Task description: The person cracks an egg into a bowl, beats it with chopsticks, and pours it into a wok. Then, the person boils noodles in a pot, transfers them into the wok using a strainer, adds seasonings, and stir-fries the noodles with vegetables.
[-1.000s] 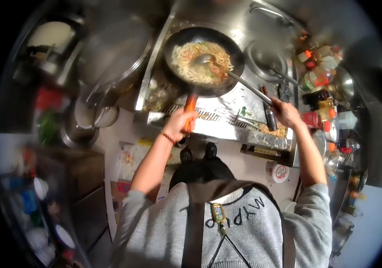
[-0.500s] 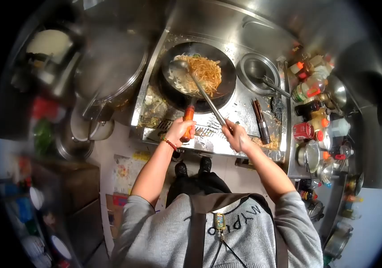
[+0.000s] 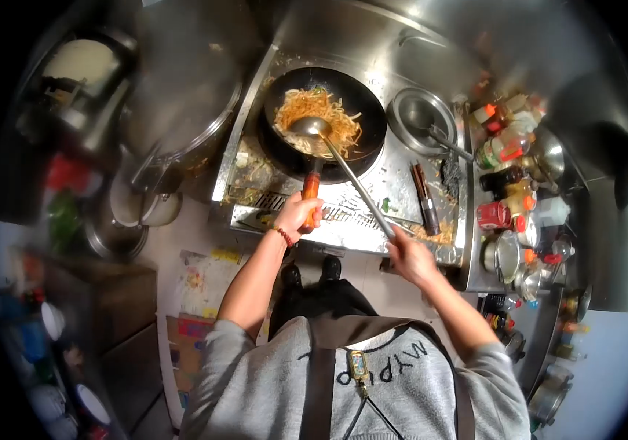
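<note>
A dark wok [image 3: 369,121] sits on the steel stove, holding browned noodles [image 3: 340,121] with pale strands among them. My left hand [image 3: 298,213] is closed around the wok's orange-brown handle [image 3: 312,192]. In my right hand [image 3: 411,254] is the end of a long-handled metal ladle [image 3: 311,128]. The ladle's bowl rests over the near side of the noodles, its rounded back facing up. Its shaft slants across the wok's rim toward me.
Right of the wok stands a metal pot [image 3: 400,121] with another ladle [image 3: 452,144] in it. Chopsticks [image 3: 425,192] lie nearer on the stove. Bottles and a red can [image 3: 494,215] crowd the right shelf. A large steaming pot [image 3: 215,136] stands left.
My right hand has drawn back toward me and slightly right. The ladle's bowl has moved from the wok's left side to the near middle, and the noodles have spread leftward.
</note>
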Demonstrator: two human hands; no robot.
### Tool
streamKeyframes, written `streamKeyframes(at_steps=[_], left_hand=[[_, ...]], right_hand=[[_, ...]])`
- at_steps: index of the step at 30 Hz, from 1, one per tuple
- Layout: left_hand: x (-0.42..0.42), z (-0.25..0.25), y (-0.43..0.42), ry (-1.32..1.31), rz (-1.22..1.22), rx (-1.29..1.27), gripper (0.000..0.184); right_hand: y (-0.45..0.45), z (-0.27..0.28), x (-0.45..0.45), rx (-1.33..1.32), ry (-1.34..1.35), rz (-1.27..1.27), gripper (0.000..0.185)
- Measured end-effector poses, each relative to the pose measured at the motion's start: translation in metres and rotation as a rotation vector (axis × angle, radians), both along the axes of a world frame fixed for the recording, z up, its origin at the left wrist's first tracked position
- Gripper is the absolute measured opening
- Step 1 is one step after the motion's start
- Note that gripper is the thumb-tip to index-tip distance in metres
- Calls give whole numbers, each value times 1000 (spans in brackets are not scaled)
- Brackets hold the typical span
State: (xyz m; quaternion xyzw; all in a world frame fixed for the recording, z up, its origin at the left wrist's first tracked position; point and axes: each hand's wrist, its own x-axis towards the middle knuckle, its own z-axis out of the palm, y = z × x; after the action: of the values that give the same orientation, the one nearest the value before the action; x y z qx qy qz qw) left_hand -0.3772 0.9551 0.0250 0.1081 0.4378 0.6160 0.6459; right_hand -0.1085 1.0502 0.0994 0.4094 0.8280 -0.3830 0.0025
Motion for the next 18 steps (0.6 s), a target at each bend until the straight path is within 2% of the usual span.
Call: streamKeyframes(at_steps=[2, 4, 5, 6, 7, 9, 11, 12, 15, 17, 18], left_hand=[[6, 47, -40, 22, 18, -67, 11], [4, 68, -73, -96, -34, -102, 10], [4, 77, -77, -104, -21, -151, 11], [-1, 68, -73, 2, -31, -79, 14], [-5, 61, -61, -23, -30, -92, 14], [-10, 47, -33, -90, 9, -57, 14], [6, 25, -32, -100, 45, 2, 13], [16, 22, -45, -140, 40, -14, 11], [38, 25, -85, -232, 26, -76, 9], [38, 49, -80, -236, 58, -113, 10], [34, 52, -64, -140, 56, -105, 13]], right_hand=[[1, 38, 64, 285, -118, 147, 48], [17, 77, 107, 498, -285, 228, 53], [28, 97, 110, 476, -358, 245, 51], [43, 106, 95, 406, -404, 251, 48], [58, 111, 74, 336, -428, 253, 46], [85, 92, 33, 307, -352, 241, 41], [116, 38, 20, 455, -158, 259, 37], [119, 32, 15, 463, -58, 203, 36], [114, 53, 33, 309, 82, 80, 38], [100, 56, 60, 24, 77, -68, 41], [98, 36, 70, -107, 122, -98, 43]])
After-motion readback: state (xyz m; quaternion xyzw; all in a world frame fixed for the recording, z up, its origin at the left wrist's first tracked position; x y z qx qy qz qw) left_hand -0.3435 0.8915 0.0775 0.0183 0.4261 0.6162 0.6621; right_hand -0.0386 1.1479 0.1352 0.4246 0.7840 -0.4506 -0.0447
